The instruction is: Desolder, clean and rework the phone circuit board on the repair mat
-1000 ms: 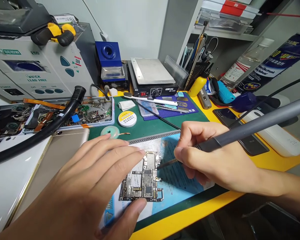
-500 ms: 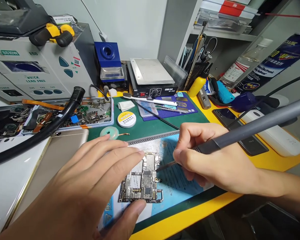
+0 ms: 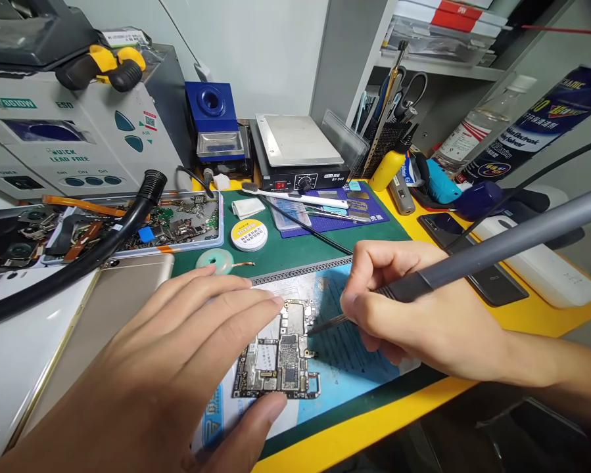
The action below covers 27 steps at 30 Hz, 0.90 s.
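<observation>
A phone circuit board (image 3: 291,358) lies on a light blue and white printed mat (image 3: 334,387) in the head view. My left hand (image 3: 196,355) reaches over the board's left part, its index fingertip at the far edge and its thumb at the near edge, holding the board between them. In my right hand (image 3: 413,315) is a soldering iron (image 3: 472,256) with a grey handle, gripped like a pen. Its thin dark tip meets the board's right edge, or comes very near it; I cannot tell which. My left fingers hide the board's left side.
A hot-air station (image 3: 78,131) with a black hose (image 3: 122,230) stands at left, above a tray of boards (image 3: 191,223). Toward the back are a heating plate (image 3: 300,141), a toothbrush (image 3: 300,197) and a round tin (image 3: 248,235). Phones (image 3: 472,259) lie at right.
Almost nothing differs. The soldering iron's tip has shifted very slightly at the board's right edge, and both hands stay in nearly the same place.
</observation>
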Tool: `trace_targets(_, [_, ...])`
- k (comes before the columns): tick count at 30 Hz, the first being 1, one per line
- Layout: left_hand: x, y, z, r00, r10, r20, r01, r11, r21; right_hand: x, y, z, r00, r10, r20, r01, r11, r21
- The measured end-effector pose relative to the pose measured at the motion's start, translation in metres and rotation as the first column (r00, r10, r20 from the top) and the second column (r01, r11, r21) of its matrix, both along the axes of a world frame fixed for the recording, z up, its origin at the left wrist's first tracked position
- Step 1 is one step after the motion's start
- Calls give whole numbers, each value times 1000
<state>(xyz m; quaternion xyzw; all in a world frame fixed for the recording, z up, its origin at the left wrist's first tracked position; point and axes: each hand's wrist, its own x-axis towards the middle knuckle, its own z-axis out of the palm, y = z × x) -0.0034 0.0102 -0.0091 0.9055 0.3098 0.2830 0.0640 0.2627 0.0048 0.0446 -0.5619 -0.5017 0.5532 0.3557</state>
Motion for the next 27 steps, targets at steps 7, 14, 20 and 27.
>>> trace_targets(7, [-5,9,-5,999,-48,-7,48,995,87,1,-1,-4,1000,13,-9,-12,998,64])
trace_targets(14, [-7,14,-5,996,-83,-33,86,992,90,4,-1,-6,1000,27,-11,-25,995,100])
trace_targets(20, [-9,13,-2,993,-99,-71,105,991,85,3,-1,-5,1000,12,-3,-11,993,120])
trace_targets(27, [-7,13,2,990,-110,-88,117,990,81,1,-3,-5,999,32,4,-32,995,99])
